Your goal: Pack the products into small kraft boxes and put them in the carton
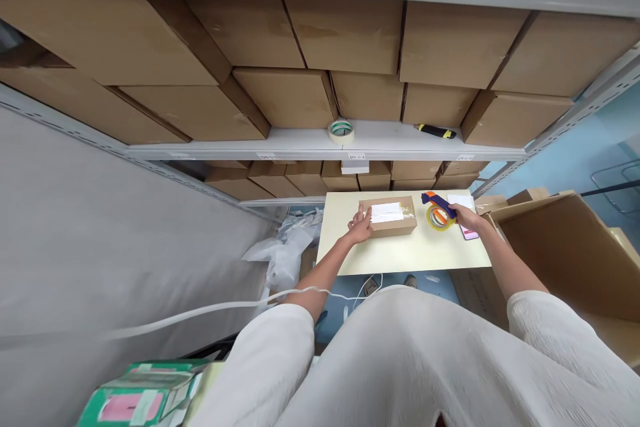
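Note:
A small brown cardboard box (393,230) lies on a pale yellow tabletop (400,261). On its top is a white label (387,212), and clear tape shines at its right end. My left hand (361,225) rests on the box's left end, fingers spread over the top and the label's edge. To the right of the box, my right hand (465,215) is closed round the handle of a purple and orange tape dispenser (443,205). A roll of yellowish clear tape (439,217) is fitted in it. The dispenser is apart from the box.
A phone (469,233) and white paper (461,200) lie near my right hand. A large open carton (570,253) stands to the right. Shelves of boxes rise behind, with a masking tape roll (341,132) and a utility knife (435,131). A white cable (215,307) crosses at left.

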`<state>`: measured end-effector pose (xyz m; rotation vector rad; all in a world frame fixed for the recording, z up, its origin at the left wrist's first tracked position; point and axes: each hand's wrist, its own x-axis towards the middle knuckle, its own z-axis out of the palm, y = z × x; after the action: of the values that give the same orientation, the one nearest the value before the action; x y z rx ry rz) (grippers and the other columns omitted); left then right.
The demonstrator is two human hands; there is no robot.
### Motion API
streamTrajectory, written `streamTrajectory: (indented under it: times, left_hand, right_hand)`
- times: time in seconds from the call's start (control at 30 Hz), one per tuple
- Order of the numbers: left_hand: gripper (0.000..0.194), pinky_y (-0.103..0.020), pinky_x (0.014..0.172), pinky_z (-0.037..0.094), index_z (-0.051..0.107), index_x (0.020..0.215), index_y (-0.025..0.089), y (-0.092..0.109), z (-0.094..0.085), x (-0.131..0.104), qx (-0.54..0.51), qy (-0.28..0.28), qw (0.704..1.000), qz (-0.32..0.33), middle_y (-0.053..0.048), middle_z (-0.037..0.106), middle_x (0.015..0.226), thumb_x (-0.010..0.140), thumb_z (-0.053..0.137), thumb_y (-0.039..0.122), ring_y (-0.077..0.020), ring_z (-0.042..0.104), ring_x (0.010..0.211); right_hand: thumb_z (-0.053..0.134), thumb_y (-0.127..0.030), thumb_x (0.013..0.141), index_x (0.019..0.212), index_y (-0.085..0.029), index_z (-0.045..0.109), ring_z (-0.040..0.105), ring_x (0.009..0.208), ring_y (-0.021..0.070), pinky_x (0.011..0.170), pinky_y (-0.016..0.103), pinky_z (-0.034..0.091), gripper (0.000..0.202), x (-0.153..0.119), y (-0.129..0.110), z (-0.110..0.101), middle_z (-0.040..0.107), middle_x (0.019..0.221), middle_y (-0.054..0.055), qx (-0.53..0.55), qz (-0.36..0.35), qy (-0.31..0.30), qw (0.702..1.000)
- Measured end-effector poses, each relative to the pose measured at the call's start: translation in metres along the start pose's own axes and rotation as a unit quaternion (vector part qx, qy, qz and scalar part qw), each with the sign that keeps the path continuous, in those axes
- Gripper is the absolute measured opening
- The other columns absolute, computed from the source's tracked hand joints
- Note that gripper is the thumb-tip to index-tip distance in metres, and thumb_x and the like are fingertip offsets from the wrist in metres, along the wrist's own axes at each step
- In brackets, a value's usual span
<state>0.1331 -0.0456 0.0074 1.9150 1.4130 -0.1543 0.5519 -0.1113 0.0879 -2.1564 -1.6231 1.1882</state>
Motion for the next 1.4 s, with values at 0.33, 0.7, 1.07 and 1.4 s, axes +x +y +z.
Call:
streamTrajectory:
  times: [0.33,0.7,1.07,1.4]
  left_hand:
    - [0.092,-0.056,0.128,0.025,0.008,0.176,0.036,-0.003,0.001,-0.005,-0.001,0.011,1.000,0.019,-0.004,-0.016,0.184,0.097,0.055,0.041,-0.0394,0.010,0.169]
    - [0.093,-0.060,0.129,0.020,0.007,0.176,0.037,-0.006,0.006,-0.012,-0.028,0.025,0.999,0.040,-0.005,-0.016,0.184,0.097,0.056,0.041,-0.0390,0.009,0.169]
    - [0.079,-0.063,0.133,0.012,0.010,0.177,0.034,-0.005,0.008,-0.019,0.000,0.021,0.998,0.058,-0.003,-0.018,0.183,0.105,0.042,0.031,-0.0353,-0.002,0.170]
    - [0.074,-0.063,0.133,-0.012,0.008,0.178,0.027,0.006,0.016,-0.026,0.088,0.081,0.984,0.134,-0.008,0.000,0.185,0.110,0.034,0.039,-0.0320,-0.005,0.171]
  right_hand:
    - [0.047,-0.055,0.106,0.140,-0.020,0.061,0.063,0.117,0.0334,0.103,0.044,0.048,0.051,-0.002,-0.143,-0.045,0.070,0.133,0.014,-0.057,-0.278,0.128,0.950]
    - [0.038,-0.040,0.108,0.158,-0.016,0.050,0.047,0.132,0.0417,0.111,0.059,0.031,0.056,0.092,-0.242,-0.046,0.060,0.144,0.024,-0.374,-0.301,0.245,0.843]
    - [0.046,-0.038,0.104,0.166,-0.015,0.037,0.041,0.138,0.0453,0.111,0.063,0.034,0.067,0.102,-0.230,-0.033,0.049,0.153,0.026,-0.345,-0.281,0.321,0.836]
    - [0.033,-0.046,0.111,0.172,-0.022,0.032,0.033,0.159,0.0395,0.126,0.059,0.029,0.066,0.014,-0.138,0.142,0.033,0.177,0.018,-0.307,-0.260,0.060,0.913]
